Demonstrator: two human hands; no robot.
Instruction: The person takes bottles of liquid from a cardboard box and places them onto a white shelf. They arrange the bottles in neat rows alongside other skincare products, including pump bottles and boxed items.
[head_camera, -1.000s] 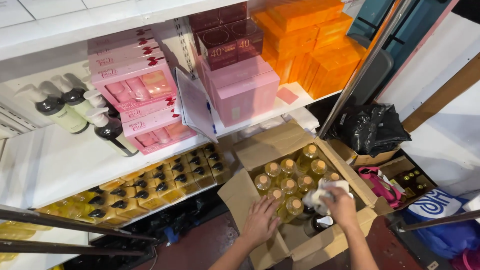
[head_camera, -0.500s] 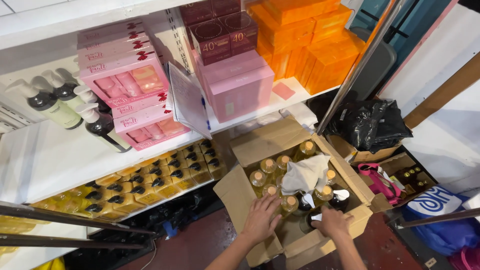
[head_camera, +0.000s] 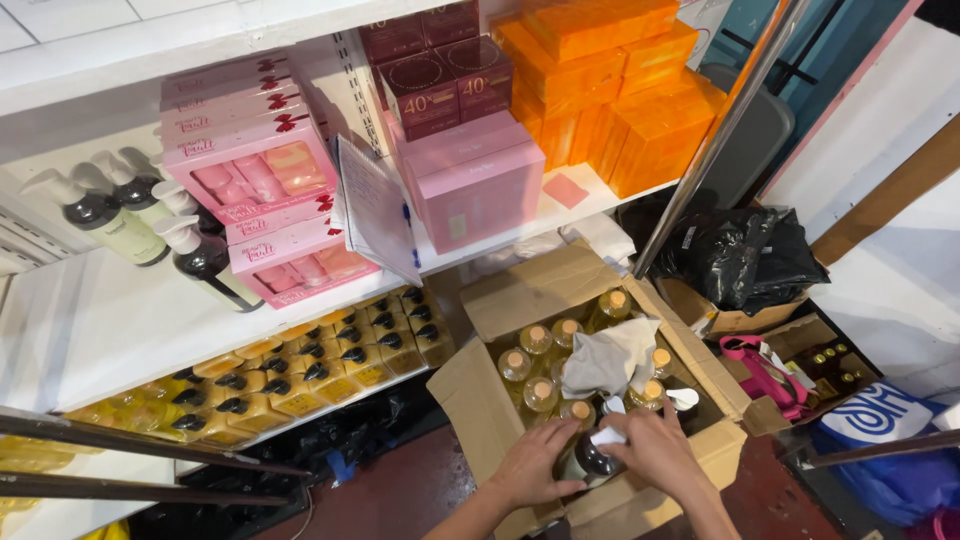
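Observation:
An open cardboard box (head_camera: 500, 412) on the floor holds several clear bottles (head_camera: 532, 352) of yellow liquid with tan caps. A crumpled white cloth (head_camera: 610, 358) lies on top of the bottles. My left hand (head_camera: 532, 465) wraps around a dark round bottle (head_camera: 592, 460) at the box's near edge. My right hand (head_camera: 655, 450) rests over that bottle's top and pinches a small white cap or pump piece (head_camera: 608, 436).
White shelving stands behind the box with pink gift boxes (head_camera: 250, 170), maroon boxes (head_camera: 440, 70), orange boxes (head_camera: 620, 100), pump bottles (head_camera: 120, 210) and a lower row of yellow bottles (head_camera: 300, 370). A metal pole (head_camera: 715, 135), black plastic bag (head_camera: 740, 255) and more cartons sit at right.
The white cloth left my right hand and now lies on the bottles. Both hands dropped to the box's near edge and closed on the dark bottle.

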